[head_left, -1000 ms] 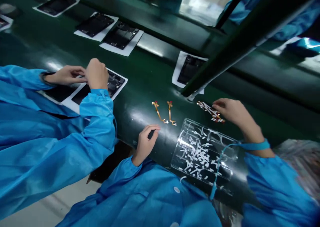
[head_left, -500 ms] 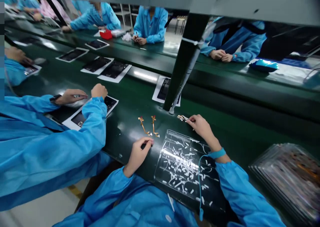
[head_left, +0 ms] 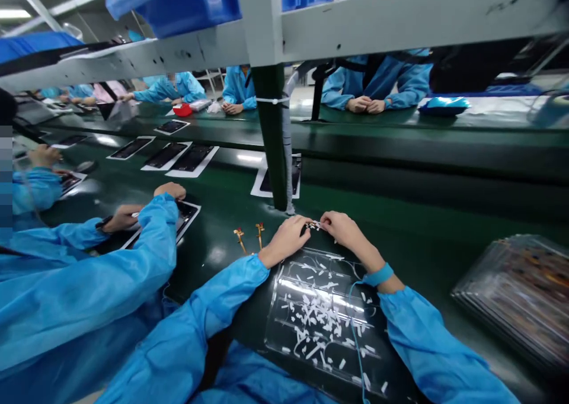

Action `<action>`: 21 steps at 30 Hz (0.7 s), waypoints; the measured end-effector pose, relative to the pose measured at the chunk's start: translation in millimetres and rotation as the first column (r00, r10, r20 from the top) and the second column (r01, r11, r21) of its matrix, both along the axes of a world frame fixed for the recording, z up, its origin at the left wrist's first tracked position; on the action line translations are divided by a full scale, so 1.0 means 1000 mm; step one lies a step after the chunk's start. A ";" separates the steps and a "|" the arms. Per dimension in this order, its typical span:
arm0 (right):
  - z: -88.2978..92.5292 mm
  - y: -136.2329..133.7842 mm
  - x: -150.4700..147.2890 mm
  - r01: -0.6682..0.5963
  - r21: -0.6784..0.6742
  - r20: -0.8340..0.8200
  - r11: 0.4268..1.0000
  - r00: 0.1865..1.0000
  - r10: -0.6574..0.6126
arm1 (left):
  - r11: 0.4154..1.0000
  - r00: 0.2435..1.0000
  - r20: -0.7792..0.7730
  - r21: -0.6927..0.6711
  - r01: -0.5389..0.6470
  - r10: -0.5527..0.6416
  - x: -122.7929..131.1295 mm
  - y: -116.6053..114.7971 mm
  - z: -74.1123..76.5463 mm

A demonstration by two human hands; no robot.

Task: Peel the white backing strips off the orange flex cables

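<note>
Head view: left hand [head_left: 287, 239] and right hand [head_left: 344, 231] meet fingertip to fingertip, both pinching one small flex cable [head_left: 313, 225] between them, just over the green tabletop [head_left: 422, 244]. Clear plastic tray [head_left: 279, 326] lies under both wrists, strewn with white scraps [head_left: 311, 312]. Two gold flex cables [head_left: 240, 236] lie flat just left of the left hand, not touching it. Stack of clear trays [head_left: 515, 291] sits well right of the right hand. Co-worker's blue sleeve [head_left: 111, 273] is far left.
</note>
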State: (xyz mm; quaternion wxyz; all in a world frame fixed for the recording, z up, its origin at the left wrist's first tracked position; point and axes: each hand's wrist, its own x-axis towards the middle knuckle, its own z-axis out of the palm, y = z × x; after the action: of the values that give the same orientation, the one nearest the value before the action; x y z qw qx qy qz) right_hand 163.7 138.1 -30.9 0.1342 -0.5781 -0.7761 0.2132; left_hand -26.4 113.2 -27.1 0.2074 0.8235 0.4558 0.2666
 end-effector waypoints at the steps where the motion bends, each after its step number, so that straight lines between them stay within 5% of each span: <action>1: 0.003 0.000 0.001 -0.008 0.003 0.003 1.000 1.000 0.008 | 0.999 0.999 -0.032 0.023 0.022 -0.021 0.002 0.006 -0.003; 13: 0.042 0.003 0.053 0.076 -0.006 0.016 0.997 0.997 -0.076 | 0.961 0.997 -0.054 0.268 0.074 -0.061 0.004 0.026 -0.031; 21: 0.067 0.004 0.071 -0.136 -0.036 -0.265 0.990 0.957 0.122 | 0.959 0.984 -0.177 0.277 0.061 -0.012 -0.002 0.016 -0.029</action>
State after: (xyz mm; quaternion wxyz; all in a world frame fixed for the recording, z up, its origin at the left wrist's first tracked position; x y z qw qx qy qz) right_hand 234.7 142.0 36.5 0.2058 -0.4964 -0.7816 0.3168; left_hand -28.7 129.4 -56.5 0.0527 0.8729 0.4144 0.2520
